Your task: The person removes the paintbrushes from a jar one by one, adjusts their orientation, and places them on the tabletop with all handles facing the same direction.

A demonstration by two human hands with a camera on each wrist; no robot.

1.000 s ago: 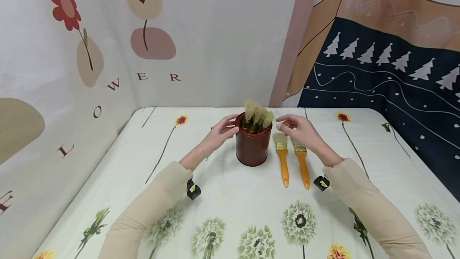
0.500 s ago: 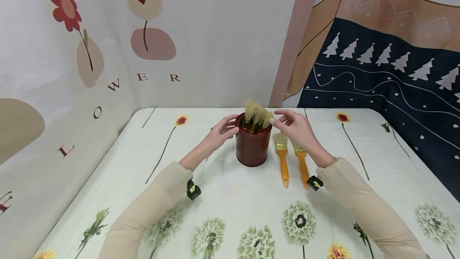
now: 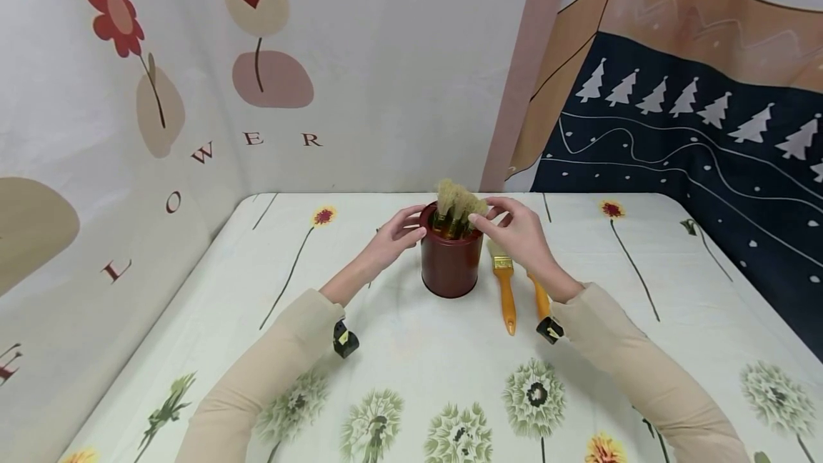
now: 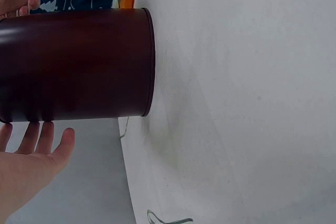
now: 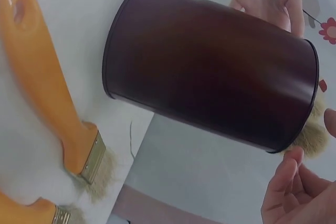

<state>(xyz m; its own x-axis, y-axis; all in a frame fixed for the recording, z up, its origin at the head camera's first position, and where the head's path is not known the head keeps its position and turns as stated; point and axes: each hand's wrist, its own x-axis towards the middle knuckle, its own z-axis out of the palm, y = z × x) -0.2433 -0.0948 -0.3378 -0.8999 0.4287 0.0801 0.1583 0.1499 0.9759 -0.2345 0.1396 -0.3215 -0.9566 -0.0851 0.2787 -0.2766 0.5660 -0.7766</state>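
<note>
A dark red can (image 3: 449,266) stands upright on the table, with several bristle-up paintbrushes (image 3: 452,198) in it. My left hand (image 3: 392,236) is at the can's left side, its fingertips right at the wall near the rim, as the left wrist view also shows. My right hand (image 3: 517,231) reaches over the rim from the right, thumb and fingers on either side of the bristles of the rightmost paintbrush (image 3: 477,207), pinching them. In the right wrist view those bristles (image 5: 311,139) show past the can's rim, between thumb and fingers. The handles inside the can are hidden.
Right of the can lies a paintbrush (image 3: 506,295) with an orange handle. A second orange-handled paintbrush (image 3: 541,299) lies beside it, partly hidden under the right forearm. A flower-print cloth (image 3: 411,377) covers the table. Printed fabric walls (image 3: 386,77) stand behind and at the sides.
My right hand has moved left, from beside the can to the rightmost paintbrush's bristles, and closed its thumb and fingers on them. The left hand and the can stay in place.
</note>
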